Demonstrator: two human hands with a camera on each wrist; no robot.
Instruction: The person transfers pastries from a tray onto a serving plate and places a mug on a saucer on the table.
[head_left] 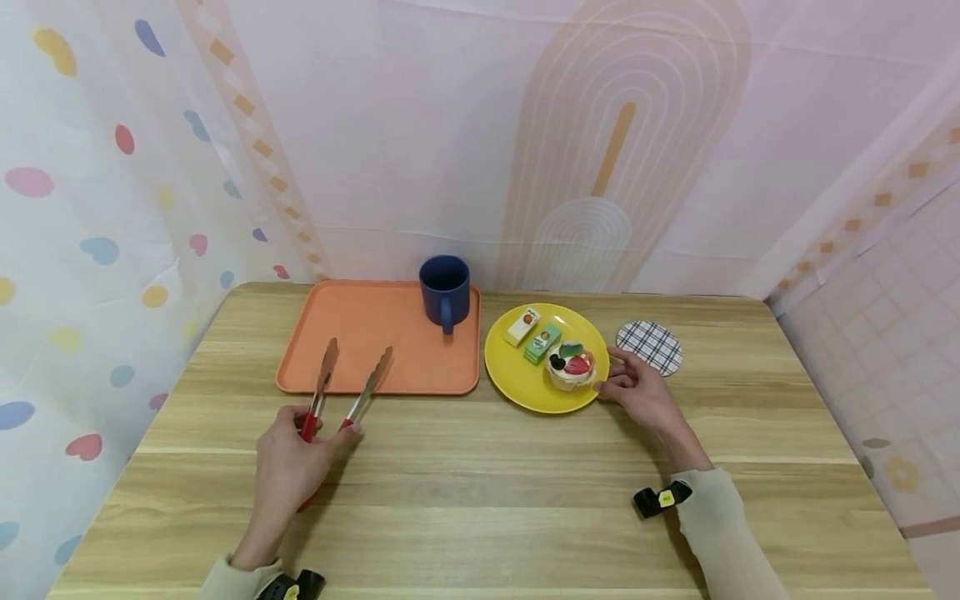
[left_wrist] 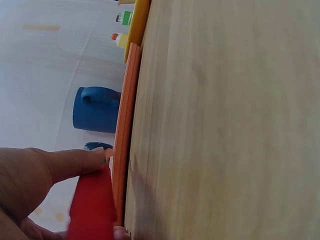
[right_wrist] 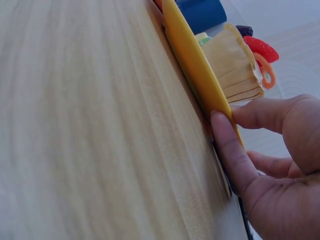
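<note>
In the head view my left hand [head_left: 295, 458] holds red-handled metal tongs [head_left: 366, 390], their two arms spread apart and the tips over the near edge of the orange tray [head_left: 367, 333]. The red handle [left_wrist: 92, 205] shows close up in the left wrist view. My right hand [head_left: 641, 396] pinches the right rim of a yellow plate [head_left: 517, 379] between thumb and fingers. On that plate sit a fruit-topped tart [head_left: 570, 367], a green small box [head_left: 542, 343] and a pale yellow one [head_left: 522, 326]. The tart's pleated cup [right_wrist: 230, 65] stands right by my fingers.
A dark blue mug [head_left: 445, 292] stands at the tray's back right corner, handle toward me. Behind my right hand lies a round checked coaster [head_left: 651, 346]. A printed cloth [head_left: 420, 150] hangs along the wooden table's [head_left: 480, 500] back edge.
</note>
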